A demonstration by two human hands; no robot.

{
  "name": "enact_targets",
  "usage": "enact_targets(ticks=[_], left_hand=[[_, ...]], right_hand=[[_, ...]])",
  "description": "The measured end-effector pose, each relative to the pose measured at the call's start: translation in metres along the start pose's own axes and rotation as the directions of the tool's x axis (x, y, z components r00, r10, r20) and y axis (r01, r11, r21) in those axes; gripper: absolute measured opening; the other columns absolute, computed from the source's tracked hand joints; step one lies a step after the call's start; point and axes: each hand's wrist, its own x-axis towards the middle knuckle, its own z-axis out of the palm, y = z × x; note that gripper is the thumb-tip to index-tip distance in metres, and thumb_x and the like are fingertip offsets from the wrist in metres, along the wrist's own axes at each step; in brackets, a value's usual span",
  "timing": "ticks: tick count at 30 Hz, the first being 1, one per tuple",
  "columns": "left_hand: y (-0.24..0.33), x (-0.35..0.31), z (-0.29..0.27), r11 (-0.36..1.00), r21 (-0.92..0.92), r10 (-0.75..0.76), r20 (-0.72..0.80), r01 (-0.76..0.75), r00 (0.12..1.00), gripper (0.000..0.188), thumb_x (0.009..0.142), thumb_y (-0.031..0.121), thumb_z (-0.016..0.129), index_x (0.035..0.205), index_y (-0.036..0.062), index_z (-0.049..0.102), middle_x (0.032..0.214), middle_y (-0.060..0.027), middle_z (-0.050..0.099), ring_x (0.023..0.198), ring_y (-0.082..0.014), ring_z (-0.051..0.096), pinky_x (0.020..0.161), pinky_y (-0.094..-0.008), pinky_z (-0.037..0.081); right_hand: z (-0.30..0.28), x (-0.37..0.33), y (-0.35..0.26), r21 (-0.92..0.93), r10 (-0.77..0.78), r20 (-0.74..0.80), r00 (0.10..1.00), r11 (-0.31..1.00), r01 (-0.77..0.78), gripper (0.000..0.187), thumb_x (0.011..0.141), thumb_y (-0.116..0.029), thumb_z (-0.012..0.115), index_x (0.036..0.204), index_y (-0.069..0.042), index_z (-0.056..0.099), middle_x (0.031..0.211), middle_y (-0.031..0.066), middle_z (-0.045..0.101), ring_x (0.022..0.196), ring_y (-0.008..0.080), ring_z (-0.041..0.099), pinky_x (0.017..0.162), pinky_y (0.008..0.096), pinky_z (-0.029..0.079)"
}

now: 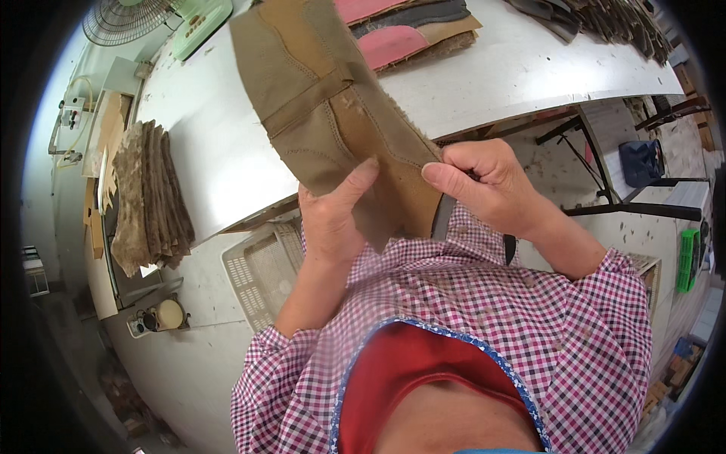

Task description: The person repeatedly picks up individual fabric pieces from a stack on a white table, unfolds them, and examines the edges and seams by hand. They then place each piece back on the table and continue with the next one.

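Observation:
Between my hands is a stitched boot upper [301, 113], olive-brown panels joined to a tan suede strip, with a fuzzy raw edge along its right side. It is tilted, its far end over the white table and its near end close to my checked smock. My left hand [333, 216] holds the lower left edge, thumb on top and fingers hidden beneath. At the lower right corner my right hand [484, 178] pinches the edge between thumb and curled fingers. A small dark bit shows by those fingers, too little to name.
The white table [522, 72] carries stacked pink, grey and tan pieces [393, 45] and a dark pile [605, 23] at the far right. Brown furry pieces [151, 200] hang at the left edge. A fan [125, 19] stands far left; below is a pale plastic basket [261, 272].

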Motion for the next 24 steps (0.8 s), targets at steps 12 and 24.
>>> enact_targets(ticks=[12,24], left_hand=[[0.046,0.055,-0.037,-0.235,0.891,0.399,0.453,-0.388,0.798,0.021,0.084,0.0,0.062,0.104,0.0001,0.065,0.089,-0.0142,0.068,0.084,-0.0299,0.065,0.074,-0.0375,0.052],[-0.012,0.062,-0.072,-0.201,0.933,-0.013,0.303,-0.299,0.953,0.027,0.088,0.022,0.056,0.101,0.0015,0.068,0.104,-0.0244,0.064,0.101,-0.0383,0.06,0.088,-0.0473,0.046]], right_hand=[[0.018,0.008,0.025,0.069,0.194,-0.002,0.981,0.979,-0.193,0.044,0.102,-0.038,0.045,0.099,0.001,0.065,0.088,0.0062,0.062,0.079,0.0122,0.056,0.069,0.0271,0.048],[0.039,0.059,-0.006,-0.645,-0.458,0.041,0.888,0.667,0.373,0.048,0.079,-0.014,0.07,0.122,0.0,0.053,0.119,0.0182,0.058,0.114,0.0306,0.055,0.098,0.042,0.043]])
